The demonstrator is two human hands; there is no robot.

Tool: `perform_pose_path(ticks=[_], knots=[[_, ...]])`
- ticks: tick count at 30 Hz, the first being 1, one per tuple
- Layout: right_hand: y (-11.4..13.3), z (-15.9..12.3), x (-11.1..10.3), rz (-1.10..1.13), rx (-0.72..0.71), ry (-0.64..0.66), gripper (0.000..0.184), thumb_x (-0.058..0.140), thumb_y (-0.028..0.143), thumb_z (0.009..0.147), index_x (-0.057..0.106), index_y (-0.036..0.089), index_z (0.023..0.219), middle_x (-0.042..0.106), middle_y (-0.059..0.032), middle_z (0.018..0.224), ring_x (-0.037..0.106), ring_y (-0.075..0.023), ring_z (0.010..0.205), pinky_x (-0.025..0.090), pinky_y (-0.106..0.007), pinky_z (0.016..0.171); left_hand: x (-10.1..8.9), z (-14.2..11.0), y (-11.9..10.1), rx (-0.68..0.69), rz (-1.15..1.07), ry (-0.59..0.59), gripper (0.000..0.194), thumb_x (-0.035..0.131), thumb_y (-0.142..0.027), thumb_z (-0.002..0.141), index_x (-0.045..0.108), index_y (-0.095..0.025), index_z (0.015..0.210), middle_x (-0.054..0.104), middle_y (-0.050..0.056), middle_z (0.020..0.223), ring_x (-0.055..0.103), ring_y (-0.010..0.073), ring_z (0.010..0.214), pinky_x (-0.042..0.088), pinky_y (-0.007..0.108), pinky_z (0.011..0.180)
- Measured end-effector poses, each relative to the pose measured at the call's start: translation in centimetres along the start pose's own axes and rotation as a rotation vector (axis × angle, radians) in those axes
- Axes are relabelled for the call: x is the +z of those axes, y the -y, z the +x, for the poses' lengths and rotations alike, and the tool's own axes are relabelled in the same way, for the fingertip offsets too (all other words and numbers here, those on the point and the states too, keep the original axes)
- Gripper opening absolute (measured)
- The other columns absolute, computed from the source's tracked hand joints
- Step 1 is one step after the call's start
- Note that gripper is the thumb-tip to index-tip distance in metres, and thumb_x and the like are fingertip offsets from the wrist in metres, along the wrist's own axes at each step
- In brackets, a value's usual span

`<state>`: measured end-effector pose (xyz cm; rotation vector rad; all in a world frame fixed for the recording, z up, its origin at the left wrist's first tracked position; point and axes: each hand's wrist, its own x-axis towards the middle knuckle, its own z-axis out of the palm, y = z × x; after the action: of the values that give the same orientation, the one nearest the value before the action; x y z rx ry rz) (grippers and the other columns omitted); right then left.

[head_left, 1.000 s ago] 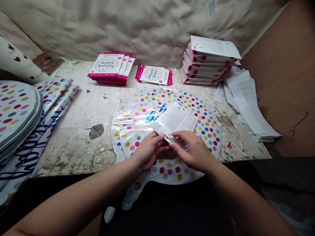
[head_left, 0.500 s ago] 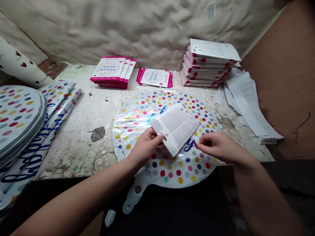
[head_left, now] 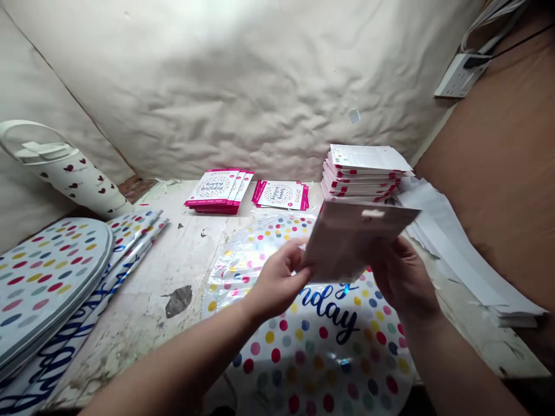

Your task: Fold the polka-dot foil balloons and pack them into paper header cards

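The left hand point(head_left: 277, 283) pinches the left edge of a flat packet point(head_left: 347, 242) between thumb and fingers, while the right hand point(head_left: 403, 271) grips it from the right, its fingers mostly hidden behind. The packet is tilted and blurred, with its pale back and a hang hole point(head_left: 373, 213) showing, so no print can be read. It is held over a dotted foil balloon point(head_left: 321, 346), whose lower edge is cut off by the frame. Beyond, on a scuffed table point(head_left: 173, 271), stand three stacks of pink-edged packets: two short ones point(head_left: 214, 190) point(head_left: 281, 195) and a tall one point(head_left: 366, 173), partly hidden by the held packet, their exact counts unclear. To the right lies a pile of paper strips point(head_left: 459, 257). To the left are more round balloons point(head_left: 43, 283), two folded balloons point(head_left: 130, 248) and a heart-printed tube point(head_left: 69, 173).
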<state>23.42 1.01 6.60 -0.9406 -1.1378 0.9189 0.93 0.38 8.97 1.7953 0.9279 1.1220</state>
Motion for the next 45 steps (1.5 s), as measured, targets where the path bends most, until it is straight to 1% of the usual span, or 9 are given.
perform_pose_path(ticks=[4,7,14,21,26,30,37,40,45], knots=[[-1.6,-0.1,-2.0,-0.029,0.141,-0.116,0.031,0.055,0.042,0.084,0.055,0.029,0.112,0.066,-0.0041,0.105,0.063,-0.0198,0.097,0.05,-0.04,0.087,-2.4,4.5,5.0,0.3,0.576,-0.152,0.027,0.047,-0.021,0.088,0.062,-0.02,0.11,0.067,0.006,0.108,0.06,0.0206,0.1,0.047,0.034,0.088],[-1.9,-2.1,-4.1,-0.278,0.21,-0.087,0.028,0.056,0.04,0.084,0.059,0.025,0.108,0.069,-0.0038,0.092,0.065,-0.0183,0.09,0.053,-0.034,0.083,-5.5,10.2,9.6,0.124,1.104,-0.05,0.041,0.038,-0.01,0.086,0.055,-0.019,0.122,0.056,0.007,0.128,0.048,0.0202,0.12,0.037,0.036,0.101],[-0.6,-10.1,-6.2,-1.024,-0.288,0.732,0.026,0.059,0.033,0.082,0.064,0.027,0.107,0.069,-0.0035,0.105,0.065,-0.0185,0.096,0.054,-0.025,0.081,-8.0,16.8,16.8,-0.125,1.171,0.111,0.045,0.038,-0.002,0.081,0.054,-0.011,0.121,0.052,0.018,0.13,0.046,0.0307,0.122,0.038,0.048,0.097],[-1.2,-13.9,-4.9,-1.283,-0.783,0.899,0.042,0.047,0.019,0.086,0.052,0.021,0.127,0.062,-0.0092,0.12,0.059,-0.0249,0.11,0.049,-0.038,0.091,-3.5,12.3,9.7,-0.099,1.072,0.252,0.045,0.04,-0.016,0.086,0.045,-0.013,0.131,0.043,0.015,0.138,0.042,0.0267,0.125,0.034,0.041,0.101],[-0.8,-14.7,-5.0,-0.996,-0.414,0.864,0.044,0.039,0.004,0.079,0.058,0.016,0.117,0.065,-0.008,0.115,0.059,-0.0165,0.109,0.046,-0.032,0.097,1.0,-2.4,0.9,0.007,0.515,0.946,0.022,0.05,-0.033,0.085,0.067,-0.02,0.089,0.068,0.002,0.081,0.061,0.0132,0.07,0.047,0.022,0.066],[-0.5,-14.7,-5.4,-0.874,-0.179,0.851,0.046,0.038,0.002,0.076,0.061,0.018,0.112,0.067,-0.0051,0.112,0.06,-0.015,0.108,0.047,-0.03,0.095,2.4,-10.0,-1.3,-0.068,0.497,0.955,0.015,0.051,-0.023,0.081,0.064,-0.016,0.083,0.064,0.006,0.083,0.058,0.0163,0.074,0.045,0.023,0.066],[2.9,-12.7,-3.2,-0.922,0.263,1.0,0.067,0.071,0.046,0.068,0.05,0.024,0.128,0.059,-0.0054,0.125,0.058,-0.0227,0.109,0.046,-0.032,0.091,2.8,-7.7,2.5,-0.705,0.115,0.829,0.034,0.068,-0.044,0.065,0.051,-0.016,0.06,0.042,-0.007,0.052,0.04,0.0083,0.051,0.029,0.019,0.048],[3.3,-12.0,-0.2,-1.058,0.25,0.976,0.048,0.06,0.047,0.077,0.056,0.024,0.119,0.066,-0.0061,0.109,0.062,-0.0242,0.096,0.048,-0.033,0.079,2.6,-5.7,1.6,-0.642,0.072,0.935,0.031,0.057,-0.046,0.074,0.054,-0.016,0.068,0.046,-0.005,0.055,0.04,0.0083,0.05,0.031,0.02,0.048],[2.4,-11.4,1.4,-1.101,0.175,0.777,0.02,0.044,0.018,0.082,0.064,0.02,0.084,0.067,-0.0024,0.075,0.062,-0.0175,0.071,0.043,-0.026,0.063,-2.5,-5.6,-1.4,-0.224,0.683,0.833,0.009,0.047,-0.02,0.077,0.056,-0.019,0.077,0.057,-0.001,0.071,0.051,0.0132,0.063,0.035,0.023,0.055]])
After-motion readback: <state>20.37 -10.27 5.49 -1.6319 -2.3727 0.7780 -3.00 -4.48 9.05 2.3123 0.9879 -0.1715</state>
